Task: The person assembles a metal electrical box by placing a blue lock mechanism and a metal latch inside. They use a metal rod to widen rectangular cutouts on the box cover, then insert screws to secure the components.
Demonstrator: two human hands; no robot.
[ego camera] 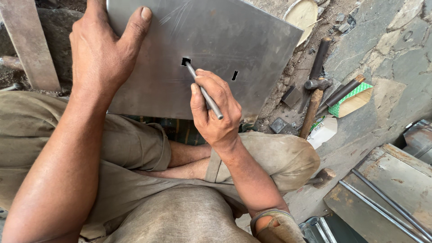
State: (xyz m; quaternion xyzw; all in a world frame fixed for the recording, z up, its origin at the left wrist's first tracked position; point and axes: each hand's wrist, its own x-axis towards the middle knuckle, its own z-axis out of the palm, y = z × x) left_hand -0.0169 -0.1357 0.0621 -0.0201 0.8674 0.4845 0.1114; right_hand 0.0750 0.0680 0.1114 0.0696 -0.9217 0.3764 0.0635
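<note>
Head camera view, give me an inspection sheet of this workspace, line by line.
Surface: rough stone floor; the person sits on it cross-legged.
Job's things: metal sheet with two small cut slots; thin metal rod, its tip in the left slot.
Clutter: hammer, dark metal bar, small metal blocks, green-patterned packet, rusty plates with rods.
Grippers: left hand grips the sheet's top edge; right hand holds the rod.
Cables: nothing seen.
Surroundings: round pale dish, wooden plank, dirt and rubble.
</note>
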